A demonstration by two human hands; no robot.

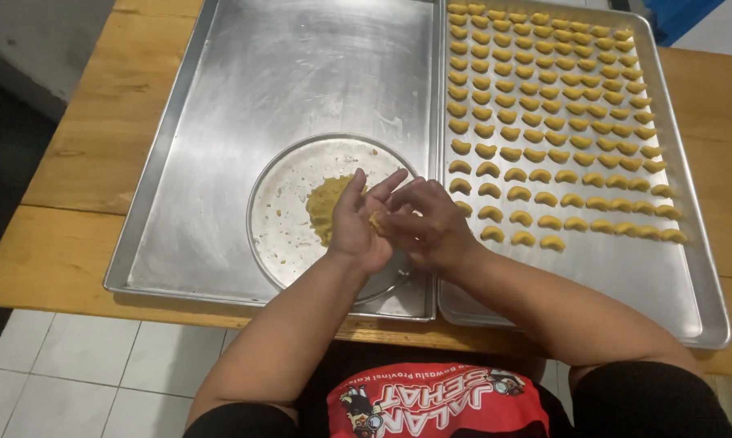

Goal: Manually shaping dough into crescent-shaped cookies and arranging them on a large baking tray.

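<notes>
While a small dough piece (375,219) is pinched between left hand (358,223) and right hand (427,227), gentle, even pressure is best applied above the round plate (281,203).

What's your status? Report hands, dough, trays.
Left hand and right hand together, pinching a small dough piece. Dough pile on round plate in left tray. Right tray holds rows of crescents. Nothing obstructing.

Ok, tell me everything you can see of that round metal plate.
The round metal plate is shallow, silvery and dull, with a raised rim. It lies flat inside the left baking tray, near its front edge. A flattened patch of yellow dough and scattered crumbs sit on it. Both hands partly cover its right side.
</notes>
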